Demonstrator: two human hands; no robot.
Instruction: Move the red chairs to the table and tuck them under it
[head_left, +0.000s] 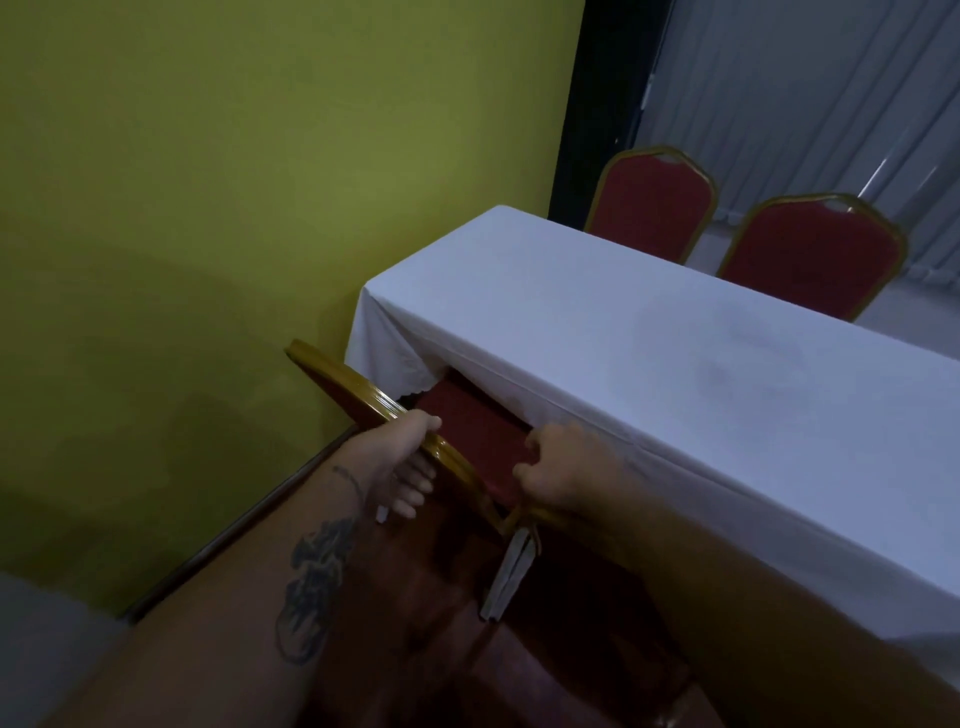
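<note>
Both hands are on the gold top rail of the near red chair (470, 431). The left grip (402, 467) is wrapped around the rail, thumb on top and fingers curled underneath. The right grip (561, 475) is closed over the rail too, just to the right of the left one, knuckles up against the hanging white cloth. Just ahead of both grips the chair's red seat sits partly under the counter (649, 364), with the cloth draped over its front. A folded pale tag hangs from the rail just below the right grip. Well beyond the grips, on the counter's far side, two more red chairs (652, 208) (810, 254) stand side by side with their backs showing above the tabletop.
</note>
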